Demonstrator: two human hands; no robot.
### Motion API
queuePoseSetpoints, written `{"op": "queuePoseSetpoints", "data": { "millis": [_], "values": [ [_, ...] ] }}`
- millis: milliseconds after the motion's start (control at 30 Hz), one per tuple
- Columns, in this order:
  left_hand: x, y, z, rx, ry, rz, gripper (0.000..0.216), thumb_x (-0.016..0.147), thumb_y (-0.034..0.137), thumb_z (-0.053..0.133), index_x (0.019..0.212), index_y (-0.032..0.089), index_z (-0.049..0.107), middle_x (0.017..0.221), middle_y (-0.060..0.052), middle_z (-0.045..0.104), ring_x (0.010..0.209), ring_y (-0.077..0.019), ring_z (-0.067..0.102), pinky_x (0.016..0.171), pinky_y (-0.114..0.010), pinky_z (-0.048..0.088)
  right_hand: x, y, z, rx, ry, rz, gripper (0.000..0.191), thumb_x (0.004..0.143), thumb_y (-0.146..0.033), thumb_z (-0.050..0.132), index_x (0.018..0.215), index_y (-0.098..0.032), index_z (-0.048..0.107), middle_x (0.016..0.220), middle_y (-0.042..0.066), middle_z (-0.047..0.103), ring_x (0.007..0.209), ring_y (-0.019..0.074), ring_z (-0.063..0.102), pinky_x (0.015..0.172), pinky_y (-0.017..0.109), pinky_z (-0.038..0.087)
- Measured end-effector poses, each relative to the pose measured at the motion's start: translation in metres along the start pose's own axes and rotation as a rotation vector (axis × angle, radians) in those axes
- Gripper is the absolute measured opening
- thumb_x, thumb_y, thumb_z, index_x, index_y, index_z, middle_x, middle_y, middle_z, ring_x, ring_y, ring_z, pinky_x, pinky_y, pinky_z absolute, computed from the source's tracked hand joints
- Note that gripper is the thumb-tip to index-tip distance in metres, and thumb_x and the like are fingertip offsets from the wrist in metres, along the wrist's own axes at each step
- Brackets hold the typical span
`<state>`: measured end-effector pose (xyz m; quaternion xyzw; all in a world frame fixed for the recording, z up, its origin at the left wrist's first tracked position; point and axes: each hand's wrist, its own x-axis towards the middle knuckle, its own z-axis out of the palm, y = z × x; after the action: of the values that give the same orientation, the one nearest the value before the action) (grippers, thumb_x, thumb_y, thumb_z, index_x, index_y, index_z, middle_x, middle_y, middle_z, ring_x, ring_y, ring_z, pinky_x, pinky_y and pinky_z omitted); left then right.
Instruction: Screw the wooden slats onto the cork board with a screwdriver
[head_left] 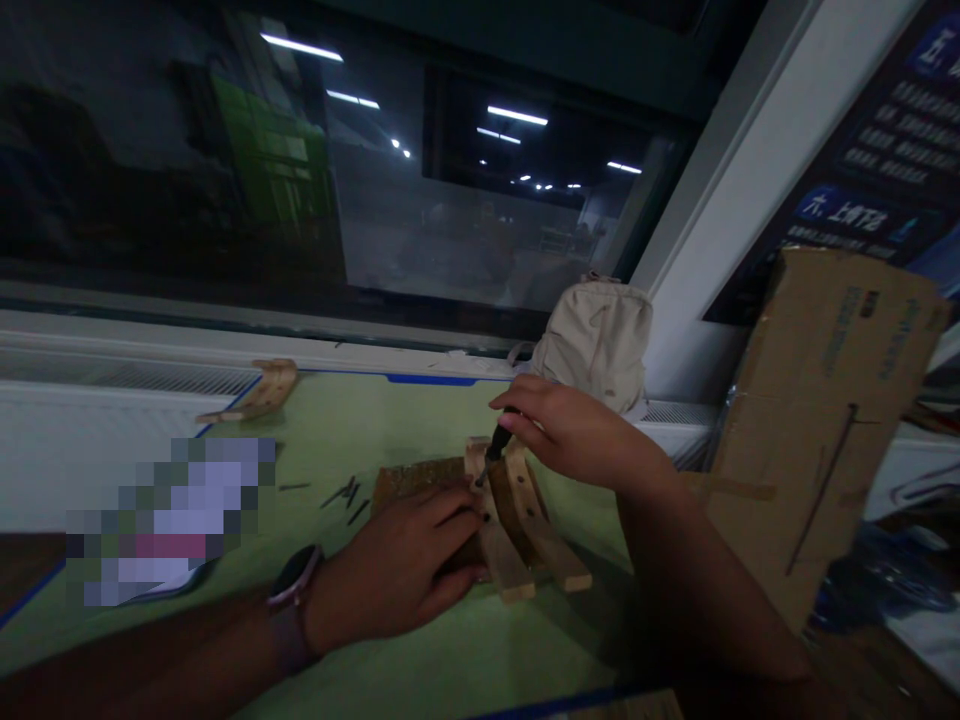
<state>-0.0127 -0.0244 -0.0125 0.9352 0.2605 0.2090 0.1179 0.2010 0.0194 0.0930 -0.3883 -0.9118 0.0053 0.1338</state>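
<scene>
My right hand (562, 425) is closed round the black handle of a screwdriver (500, 438), which slants down to a curved wooden piece (504, 560) with dark holes in it. On that same piece, near the screwdriver's tip, my left hand (409, 555) holds on with its fingers; a watch is on that wrist. A second curved wooden piece (544, 535) lies alongside, to the right. Beneath both is a brown, shiny, block-like thing (409, 478), partly hidden by my left hand. Several dark screws (349, 490) lie loose to the left.
Another curved wooden piece (262, 395) rests at the green table's (337, 420) far left corner. A blurred-out object (180, 520) lies at the left. Behind the table a beige backpack (596, 340) leans by the window, and a large cardboard box (810, 420) stands right.
</scene>
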Motion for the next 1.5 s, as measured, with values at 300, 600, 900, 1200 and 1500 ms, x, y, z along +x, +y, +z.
{"op": "queuePoseSetpoints", "data": {
  "millis": [300,600,900,1200,1500],
  "values": [
    [0.000,0.000,0.001,-0.011,0.012,0.004,0.025,0.091,0.026,0.056,0.113,0.015,0.058,0.118,-0.012,0.059,0.113,-0.0280,0.055,0.099,-0.043,0.048,0.004,0.003,0.007,-0.026,0.119,0.012,0.016,0.092,-0.032,0.059,0.086,-0.018,0.062,0.078,0.003,0.067,0.070,0.0160,0.061,0.062,0.025,0.035],
    [0.001,-0.001,0.001,-0.028,-0.001,-0.007,0.027,0.091,0.024,0.056,0.116,0.016,0.057,0.123,-0.011,0.057,0.114,-0.0273,0.055,0.099,-0.042,0.048,0.014,-0.010,0.011,-0.397,-0.002,0.170,0.053,0.100,-0.053,0.029,0.086,-0.018,0.066,0.077,0.009,0.072,0.070,0.0230,0.064,0.055,0.030,0.018],
    [-0.001,0.000,-0.001,0.005,-0.021,-0.022,0.025,0.091,0.027,0.057,0.114,0.016,0.057,0.119,-0.012,0.058,0.110,-0.0284,0.057,0.095,-0.043,0.050,0.001,-0.016,0.014,-0.093,0.034,0.021,0.027,0.091,-0.041,0.054,0.101,-0.016,0.050,0.087,0.006,0.064,0.071,0.0190,0.056,0.060,0.028,0.032],
    [0.000,-0.001,0.000,0.015,-0.014,-0.026,0.030,0.092,0.033,0.056,0.116,0.015,0.057,0.120,-0.013,0.057,0.110,-0.0294,0.056,0.094,-0.044,0.050,0.006,0.005,0.008,0.120,-0.053,-0.030,0.018,0.085,-0.032,0.069,0.079,-0.017,0.059,0.077,0.002,0.064,0.072,0.0158,0.057,0.062,0.024,0.035],
    [0.002,0.001,-0.002,0.035,-0.024,-0.044,0.029,0.091,0.034,0.059,0.112,0.014,0.059,0.117,-0.013,0.059,0.107,-0.0288,0.057,0.093,-0.043,0.050,0.009,0.000,0.015,0.041,-0.020,0.009,0.022,0.089,-0.037,0.062,0.095,-0.017,0.056,0.092,0.007,0.061,0.080,0.0188,0.056,0.067,0.028,0.038]
  ]
}}
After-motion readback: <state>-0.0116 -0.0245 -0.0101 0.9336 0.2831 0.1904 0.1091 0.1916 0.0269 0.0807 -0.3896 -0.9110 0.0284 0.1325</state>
